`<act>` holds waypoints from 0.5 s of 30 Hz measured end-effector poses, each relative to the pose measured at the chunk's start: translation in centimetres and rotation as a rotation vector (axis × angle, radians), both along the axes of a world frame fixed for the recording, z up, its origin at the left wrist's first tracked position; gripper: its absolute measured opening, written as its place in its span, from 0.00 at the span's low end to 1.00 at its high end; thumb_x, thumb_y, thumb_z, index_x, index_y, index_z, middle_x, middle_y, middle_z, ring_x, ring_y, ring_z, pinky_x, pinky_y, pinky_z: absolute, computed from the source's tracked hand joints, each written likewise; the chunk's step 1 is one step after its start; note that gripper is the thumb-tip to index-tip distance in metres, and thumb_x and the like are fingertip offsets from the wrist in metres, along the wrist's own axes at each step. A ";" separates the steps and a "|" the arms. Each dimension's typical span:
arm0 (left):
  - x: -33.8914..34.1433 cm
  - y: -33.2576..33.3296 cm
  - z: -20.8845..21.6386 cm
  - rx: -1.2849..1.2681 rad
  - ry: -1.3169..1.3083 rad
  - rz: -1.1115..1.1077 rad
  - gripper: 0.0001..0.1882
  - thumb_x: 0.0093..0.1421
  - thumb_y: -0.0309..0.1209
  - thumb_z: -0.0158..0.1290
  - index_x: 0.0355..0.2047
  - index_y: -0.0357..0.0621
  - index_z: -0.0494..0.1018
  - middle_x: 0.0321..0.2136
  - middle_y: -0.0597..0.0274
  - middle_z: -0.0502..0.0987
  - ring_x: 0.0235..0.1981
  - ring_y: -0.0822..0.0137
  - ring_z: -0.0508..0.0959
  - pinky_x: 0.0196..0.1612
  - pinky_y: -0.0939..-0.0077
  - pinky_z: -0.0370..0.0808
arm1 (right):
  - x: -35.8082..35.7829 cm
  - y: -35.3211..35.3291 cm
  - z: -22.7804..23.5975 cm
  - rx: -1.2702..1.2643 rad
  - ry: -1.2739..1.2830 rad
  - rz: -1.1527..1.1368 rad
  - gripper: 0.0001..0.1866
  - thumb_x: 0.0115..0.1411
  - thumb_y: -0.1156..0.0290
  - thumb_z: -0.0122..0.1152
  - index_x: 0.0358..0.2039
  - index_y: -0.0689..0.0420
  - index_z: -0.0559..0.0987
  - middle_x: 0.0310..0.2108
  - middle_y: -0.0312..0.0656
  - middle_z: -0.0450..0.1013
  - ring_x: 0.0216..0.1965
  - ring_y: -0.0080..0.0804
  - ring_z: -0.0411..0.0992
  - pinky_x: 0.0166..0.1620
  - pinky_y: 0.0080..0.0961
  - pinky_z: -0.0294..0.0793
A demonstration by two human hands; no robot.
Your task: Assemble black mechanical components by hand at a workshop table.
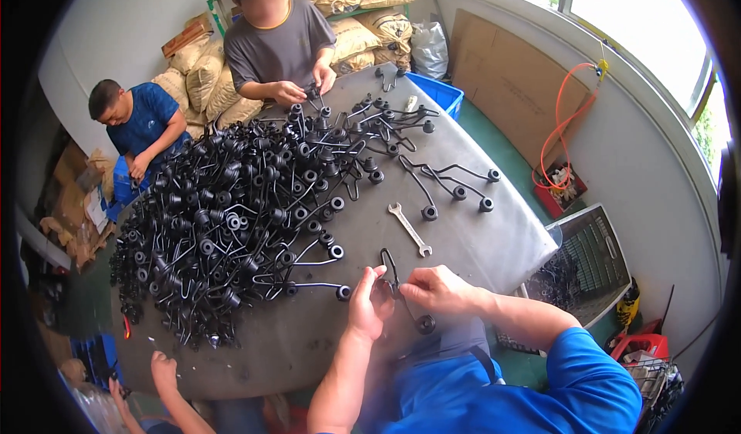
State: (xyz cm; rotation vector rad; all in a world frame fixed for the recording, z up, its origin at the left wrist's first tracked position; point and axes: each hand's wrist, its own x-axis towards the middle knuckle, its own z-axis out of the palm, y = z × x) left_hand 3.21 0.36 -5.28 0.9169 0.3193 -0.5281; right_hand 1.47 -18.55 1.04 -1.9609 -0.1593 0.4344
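Leftmost, a small item too unclear to identify is held low by a co-worker in dark blue [150, 118], apparently so that it can be looked down on closely. Below, a co-worker's hand [164, 370] is held up by the near edge; whether anything is gripped in it cannot be told. The big pile of black bent rods [231, 218] is heaped across the left half of the surface [498, 237], probably so that it can be reached from several sides. Behind it, pieces are held in both hands by a co-worker in grey [282, 56]. Nearest the viewer, the bent black part [396, 289] is held just over the surface's near edge. It is gripped loosely by the left hand [369, 303], presumably for steadying, though the fingers' contact is blurred; its ringed end is left hanging free. An open-ended wrench [409, 229] is laid on bare metal beyond, likely for easy reach. The part's middle is pinched by the curled right hand [440, 289]. A few loose rods [459, 193] are spread apart from the pile, perhaps to prevent tangling.
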 end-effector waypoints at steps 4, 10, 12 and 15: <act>-0.1 -0.3 0.2 0.015 -0.005 0.020 0.24 0.67 0.54 0.45 0.48 0.47 0.71 0.21 0.67 0.71 0.12 0.74 0.63 0.14 0.81 0.55 | 0.2 -0.7 -1.4 -0.106 -0.037 -0.028 0.17 0.66 0.59 0.54 0.35 0.62 0.76 0.26 0.50 0.75 0.28 0.40 0.76 0.34 0.36 0.74; -0.4 -0.1 0.4 0.026 -0.058 0.000 0.22 0.67 0.52 0.46 0.48 0.48 0.71 0.21 0.68 0.71 0.11 0.74 0.63 0.14 0.81 0.55 | 0.2 -0.1 -0.7 -0.046 -0.041 0.000 0.20 0.68 0.55 0.49 0.31 0.61 0.75 0.24 0.49 0.74 0.29 0.47 0.75 0.36 0.37 0.74; -0.6 -0.2 1.0 0.063 -0.075 0.031 0.22 0.67 0.51 0.46 0.49 0.48 0.71 0.21 0.68 0.70 0.11 0.74 0.63 0.14 0.81 0.55 | 0.3 -0.5 -0.8 -0.116 0.018 -0.014 0.18 0.67 0.58 0.51 0.33 0.62 0.73 0.24 0.49 0.74 0.28 0.46 0.75 0.36 0.36 0.74; -0.6 -0.5 1.1 0.114 -0.114 0.054 0.22 0.67 0.50 0.46 0.49 0.47 0.71 0.21 0.68 0.70 0.11 0.75 0.63 0.13 0.81 0.55 | -0.3 0.1 -2.1 0.095 -0.205 0.015 0.23 0.69 0.53 0.47 0.29 0.61 0.74 0.24 0.48 0.74 0.28 0.43 0.74 0.37 0.35 0.74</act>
